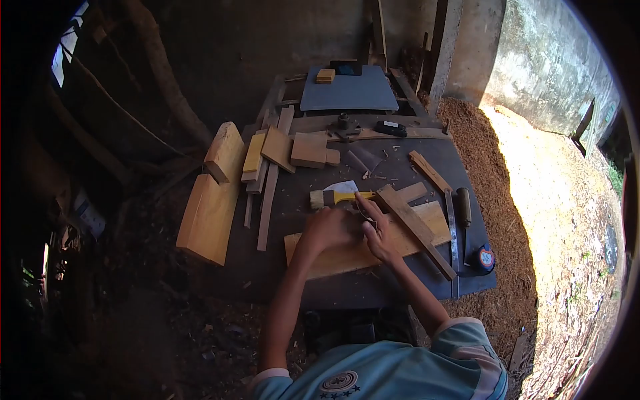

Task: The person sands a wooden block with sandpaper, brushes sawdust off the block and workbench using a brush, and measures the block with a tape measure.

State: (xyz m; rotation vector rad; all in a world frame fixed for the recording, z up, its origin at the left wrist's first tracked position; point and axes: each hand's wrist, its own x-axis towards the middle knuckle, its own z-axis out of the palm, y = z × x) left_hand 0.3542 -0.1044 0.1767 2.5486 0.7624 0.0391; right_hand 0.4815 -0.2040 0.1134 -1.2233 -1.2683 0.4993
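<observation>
My left hand (331, 227) is over the pale wooden board (333, 261), back of the hand up and fingers curled towards the right hand. Close beside it, my right hand (379, 235) has its index finger pointing up and its thumb bent in. A thin dark thing shows between the hands, too small to name. Just beyond them lies a paintbrush (345, 197) with a yellow handle and pale bristles, near a white scrap (341, 187). A narrow wooden strip (417, 225) rests across the board's right part.
Wooden blocks (310, 149) and strips (268, 200) lie at the left of the dark table (233, 273). On the right are a metal ruler (453, 230), a dark-handled tool (464, 207) and a tape measure (485, 257). Large beams (207, 217) stand at the left edge. Sawdust (493, 187) covers the ground.
</observation>
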